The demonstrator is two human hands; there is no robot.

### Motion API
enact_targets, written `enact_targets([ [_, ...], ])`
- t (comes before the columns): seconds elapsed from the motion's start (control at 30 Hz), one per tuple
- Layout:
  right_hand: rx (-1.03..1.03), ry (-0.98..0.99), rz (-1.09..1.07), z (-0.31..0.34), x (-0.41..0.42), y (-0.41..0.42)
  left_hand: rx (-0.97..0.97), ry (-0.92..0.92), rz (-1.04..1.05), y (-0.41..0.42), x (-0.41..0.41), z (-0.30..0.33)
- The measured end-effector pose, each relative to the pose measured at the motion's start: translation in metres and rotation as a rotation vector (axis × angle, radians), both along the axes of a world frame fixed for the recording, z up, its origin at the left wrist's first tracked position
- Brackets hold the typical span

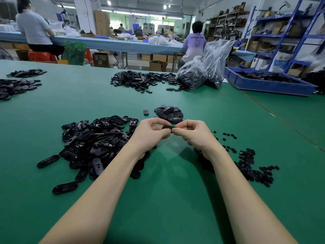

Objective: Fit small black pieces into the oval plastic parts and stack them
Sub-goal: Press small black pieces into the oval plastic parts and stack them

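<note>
Left hand (152,132) and right hand (193,132) are meeting above the green worktop (168,199), both arms reaching in from the near edge. The fingers (159,124) of the left hand are curling narrow round one end of a black oval part (168,127); the right hand's fingers are pinching its other end, thumb tips nearly touching below it. Whether a small piece is sitting in the part cannot be told. Left of the fingers and partly under the left wrist, a large heap of oval parts (95,143) is spreading over the worktop, with single ovals lying at its near edge. Right of the fingers and nearer the person, a looser scatter of small pieces (253,166) is lying. Just beyond the fingers, a low stack (169,113) of ovals is resting, with one lone oval (146,112) just beside it on the left. Well beyond, another heap (140,80) is lying next to two clear bags (204,71) of black items. Far to the right, a blue tray (267,85) is holding more black parts. Far to the left, two further piles (15,85) are lying. Behind the worktop, two people (193,43) are sitting at a long blue bench, backs turned, with blue shelving at the right.
</note>
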State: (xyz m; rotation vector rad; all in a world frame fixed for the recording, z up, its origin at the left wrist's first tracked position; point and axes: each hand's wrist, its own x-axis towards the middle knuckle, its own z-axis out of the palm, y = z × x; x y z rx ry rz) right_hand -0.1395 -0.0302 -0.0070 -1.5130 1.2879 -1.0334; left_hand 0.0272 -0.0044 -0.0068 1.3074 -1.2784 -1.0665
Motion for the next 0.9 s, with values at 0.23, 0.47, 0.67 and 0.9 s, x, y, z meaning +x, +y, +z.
enact_targets([
  [0.23, 0.048, 0.010, -0.091, -0.002, -0.006, -0.006, -0.316, -0.726, 0.047, -0.021, 0.000, -0.002],
  [0.47, 0.046, -0.016, -0.157, -0.007, -0.015, -0.012, -0.209, -0.895, 0.202, -0.099, -0.022, 0.011],
  [0.67, 0.056, -0.027, -0.138, -0.007, -0.016, -0.012, -0.132, -0.958, 0.292, -0.128, -0.022, 0.006],
  [0.9, 0.060, -0.012, -0.107, -0.006, -0.015, -0.010, -0.143, -0.850, 0.279, -0.106, -0.014, 0.005],
])
